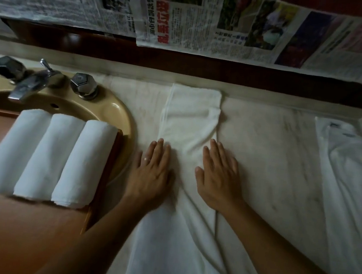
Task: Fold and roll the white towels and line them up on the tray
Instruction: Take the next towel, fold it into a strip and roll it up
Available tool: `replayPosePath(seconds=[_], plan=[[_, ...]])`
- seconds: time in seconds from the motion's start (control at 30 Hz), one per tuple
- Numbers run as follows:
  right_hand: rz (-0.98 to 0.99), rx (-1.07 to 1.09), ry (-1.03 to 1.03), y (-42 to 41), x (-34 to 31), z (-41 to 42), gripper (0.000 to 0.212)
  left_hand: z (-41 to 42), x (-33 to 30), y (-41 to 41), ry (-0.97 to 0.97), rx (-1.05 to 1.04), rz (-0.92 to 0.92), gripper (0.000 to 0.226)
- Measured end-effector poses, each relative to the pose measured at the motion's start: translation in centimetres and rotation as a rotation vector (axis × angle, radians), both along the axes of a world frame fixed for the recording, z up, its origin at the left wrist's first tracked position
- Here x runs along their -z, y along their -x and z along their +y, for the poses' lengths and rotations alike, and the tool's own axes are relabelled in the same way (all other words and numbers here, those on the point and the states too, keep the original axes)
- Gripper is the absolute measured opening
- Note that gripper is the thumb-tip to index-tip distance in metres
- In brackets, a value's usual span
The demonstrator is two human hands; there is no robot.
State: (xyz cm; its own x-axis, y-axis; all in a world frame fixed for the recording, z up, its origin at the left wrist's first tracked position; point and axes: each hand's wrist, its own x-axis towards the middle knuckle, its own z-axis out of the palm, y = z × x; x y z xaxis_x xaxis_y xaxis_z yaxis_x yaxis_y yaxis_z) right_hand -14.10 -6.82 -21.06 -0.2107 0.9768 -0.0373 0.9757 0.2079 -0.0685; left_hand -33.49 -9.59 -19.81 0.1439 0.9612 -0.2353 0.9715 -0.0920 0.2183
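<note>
A white towel (190,120), folded into a long narrow strip, lies on the counter and runs from the back wall toward me. My left hand (152,169) rests flat on its left edge with the fingers spread. My right hand (218,176) lies flat on its right edge, palm down. Neither hand grips anything. At the left, a wooden tray (9,230) carries three rolled white towels (46,156) side by side. Another white towel (350,177) lies loose and crumpled at the right.
A tan sink (111,109) with a chrome faucet (31,83) and two knobs sits at the back left, partly under the tray. Newspaper sheets (210,21) hang on the wall behind. The pale marble counter (275,146) stretches between the two towels.
</note>
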Motion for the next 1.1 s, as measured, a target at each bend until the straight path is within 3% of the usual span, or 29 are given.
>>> replayPosePath(seconds=[0.13,0.37,0.53,0.7,0.87,1.1], plan=[[0.042,-0.067,0.057,-1.3,0.8,-3.8,0.072,-5.6,0.2,-0.8,0.070,0.020,-0.047,0.077],[0.000,-0.023,0.029,-0.5,-0.1,0.7,0.071,-0.7,0.5,-1.2,-0.032,-0.012,-0.001,0.072],[0.052,-0.132,0.051,-1.4,0.2,-3.4,0.066,-8.3,0.5,-2.0,0.014,0.010,-0.009,0.075],[0.001,-0.122,0.102,-0.6,-0.7,1.4,0.077,-4.3,1.3,-1.5,0.013,-0.006,0.064,0.078],[0.143,-0.174,-0.067,-0.3,-0.4,-2.0,0.058,-8.5,0.4,-2.0,0.004,0.006,0.013,0.076],[0.068,-0.179,0.129,0.4,-0.6,0.0,0.071,-6.9,1.2,-1.0,0.027,0.005,0.039,0.077]])
